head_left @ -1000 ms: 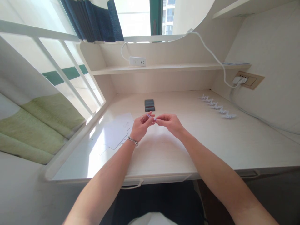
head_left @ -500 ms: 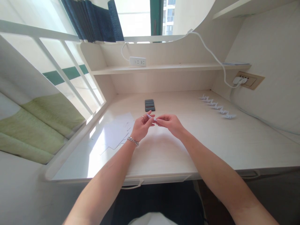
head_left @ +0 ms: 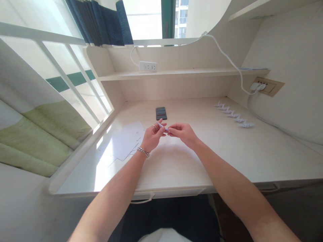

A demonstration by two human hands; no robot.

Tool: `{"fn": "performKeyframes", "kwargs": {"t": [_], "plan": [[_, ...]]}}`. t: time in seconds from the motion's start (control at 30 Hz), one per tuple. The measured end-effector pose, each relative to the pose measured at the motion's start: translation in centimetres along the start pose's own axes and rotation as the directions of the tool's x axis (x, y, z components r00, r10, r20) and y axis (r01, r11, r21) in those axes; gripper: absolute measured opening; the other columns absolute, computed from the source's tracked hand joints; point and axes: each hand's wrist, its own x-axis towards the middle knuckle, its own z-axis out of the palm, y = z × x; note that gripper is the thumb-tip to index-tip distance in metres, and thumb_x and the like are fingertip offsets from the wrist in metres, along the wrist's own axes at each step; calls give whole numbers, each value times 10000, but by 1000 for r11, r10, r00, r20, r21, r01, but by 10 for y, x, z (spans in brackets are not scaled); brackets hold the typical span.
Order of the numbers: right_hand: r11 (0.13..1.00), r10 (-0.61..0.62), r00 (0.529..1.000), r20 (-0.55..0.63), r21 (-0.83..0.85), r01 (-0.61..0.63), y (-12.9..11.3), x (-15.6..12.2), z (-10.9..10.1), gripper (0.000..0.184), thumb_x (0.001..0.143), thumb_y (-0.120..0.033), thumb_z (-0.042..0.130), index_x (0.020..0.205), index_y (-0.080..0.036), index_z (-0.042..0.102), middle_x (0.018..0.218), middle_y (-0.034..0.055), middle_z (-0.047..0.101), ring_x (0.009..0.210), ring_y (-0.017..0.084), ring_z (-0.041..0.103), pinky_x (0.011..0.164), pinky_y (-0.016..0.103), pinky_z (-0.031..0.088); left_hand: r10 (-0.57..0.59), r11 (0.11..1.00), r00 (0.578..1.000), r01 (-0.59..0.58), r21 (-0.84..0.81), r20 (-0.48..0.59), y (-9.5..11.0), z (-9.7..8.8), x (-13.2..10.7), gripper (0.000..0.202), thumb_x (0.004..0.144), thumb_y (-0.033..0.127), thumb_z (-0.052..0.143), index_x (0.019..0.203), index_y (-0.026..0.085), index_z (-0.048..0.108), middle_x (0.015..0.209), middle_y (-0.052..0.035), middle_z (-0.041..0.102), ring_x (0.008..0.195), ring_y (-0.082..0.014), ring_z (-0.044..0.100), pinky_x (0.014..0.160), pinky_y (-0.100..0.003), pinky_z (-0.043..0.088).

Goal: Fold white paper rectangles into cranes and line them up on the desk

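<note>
Over the middle of the desk [head_left: 176,168] both hands meet at a small piece of folded white paper [head_left: 160,125]. My left hand [head_left: 151,137] wears a ring and a chain bracelet and pinches the paper between thumb and fingers. My right hand [head_left: 185,133] is closed on the paper's right end with thumb and fingertips. Much of the paper is hidden by the fingers, so its full shape cannot be seen. Just beyond the hands lies a dark phone [head_left: 161,113]. Several folded white paper cranes [head_left: 234,115] stand in a slanting row at the right.
White paper sheets [head_left: 123,143] lie at the left, partly in bright sunlight. On the back shelf [head_left: 176,72] sits a white power strip [head_left: 148,66]. A white cable [head_left: 227,55] runs down to the wall socket [head_left: 269,86]. The front edge has drawer handles below.
Almost nothing differs. The right fingertips have shifted very slightly at the folded paper, while the left hand and the things on the desk stay in place.
</note>
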Motion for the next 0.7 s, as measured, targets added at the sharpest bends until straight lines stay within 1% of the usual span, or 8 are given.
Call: {"fn": "performKeyframes", "kwargs": {"t": [0.17,0.27,0.37,0.53,0.7], "plan": [[1000,-4,1000,-9,9,4,-1,0,1,344,615,-454,821,790,-167,744,812,56,726,823,209,687,868,414,554,-3,1000,1000,3,-12,8,-1,-1,-1,591,847,318,628,1382,133,458,1258,-163,617,883,-166,685,802,-319,554],[1000,-9,1000,-25,-16,8,1,1,1,359,626,-472,807,803,-168,737,797,50,722,763,192,688,832,407,573,-4,1000,1000,4,-21,8,-2,-2,0,614,842,327,637,1395,140,444,1253,-168,616,864,-166,689,796,-327,556],[999,-30,999,-16,-46,29,5,2,0,364,644,-476,796,825,-168,728,792,49,721,725,183,688,797,398,582,3,1000,1000,-3,-28,4,-4,-2,1,631,837,338,645,1400,145,436,1244,-173,617,848,-169,690,789,-342,560],[990,-87,996,36,-112,91,9,2,-2,340,688,-450,774,880,-173,725,855,63,728,761,197,695,745,374,589,12,1000,1000,-12,-9,-9,-5,-1,3,642,853,340,628,1425,154,402,1218,-164,626,842,-168,685,789,-356,568],[985,-107,994,36,-134,111,8,1,-2,340,700,-453,765,884,-170,724,863,70,730,771,211,702,745,382,591,21,1000,1000,-21,7,-3,-7,-2,3,684,821,353,674,1422,162,409,1246,-159,612,913,-185,675,815,-356,570]]}}
